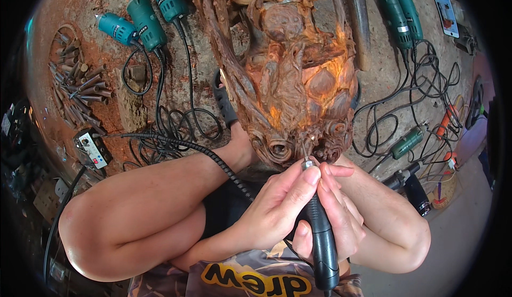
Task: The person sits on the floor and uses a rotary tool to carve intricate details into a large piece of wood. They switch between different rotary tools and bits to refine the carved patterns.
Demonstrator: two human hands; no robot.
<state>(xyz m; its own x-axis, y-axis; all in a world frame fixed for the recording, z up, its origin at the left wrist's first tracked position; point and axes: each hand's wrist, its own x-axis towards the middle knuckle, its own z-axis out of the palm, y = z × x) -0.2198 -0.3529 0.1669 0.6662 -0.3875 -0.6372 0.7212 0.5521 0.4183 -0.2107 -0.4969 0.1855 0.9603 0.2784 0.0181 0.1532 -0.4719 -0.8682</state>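
A large reddish-brown carved piece of wood (320, 83) stands in front of me, its near end between my legs. It has deep folds and round eye-like knobs along the near edge. Both my hands are closed around a black rotary carving handpiece (324, 249) with a ribbed grip and metal collar. My left hand (277, 206) pinches it near the collar with the thumb on top. Wrapped along its right side is my right hand (341, 217), fingers near the tip. The thin bit points away from me at the wood's near edge; whether it touches, I cannot tell.
Green power tools (145, 22) with tangled black cables lie on the left, more green tools (394, 11) on the right. A pile of metal-looking rods (80, 86), a control box (92, 147), and a phone (446, 14) are around. A ribbed cable (213, 158) crosses my left leg.
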